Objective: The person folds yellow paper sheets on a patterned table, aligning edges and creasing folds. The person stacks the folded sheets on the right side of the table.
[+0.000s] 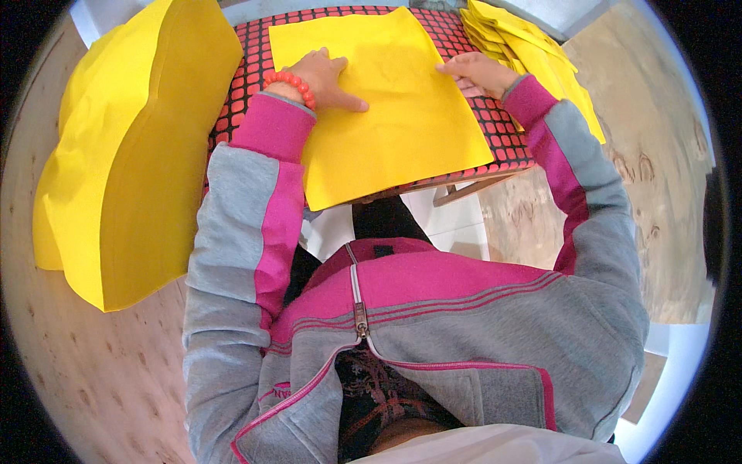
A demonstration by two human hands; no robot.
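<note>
A yellow sheet of fabric (394,116) lies flat on a small table with a red and black grid cover (506,143). My left hand (325,77), with a red bead bracelet on the wrist, presses flat on the sheet's left part, thumb stretched to the right. My right hand (479,71) rests on the sheet's right edge, fingers curled over it. Both sleeves are grey and pink.
A tall stack of yellow sheets (131,155) stands to the left on the floor. Several folded yellow pieces (533,46) lie piled at the table's far right. A wooden floor (657,193) surrounds the table. A white object (456,220) sits under the table.
</note>
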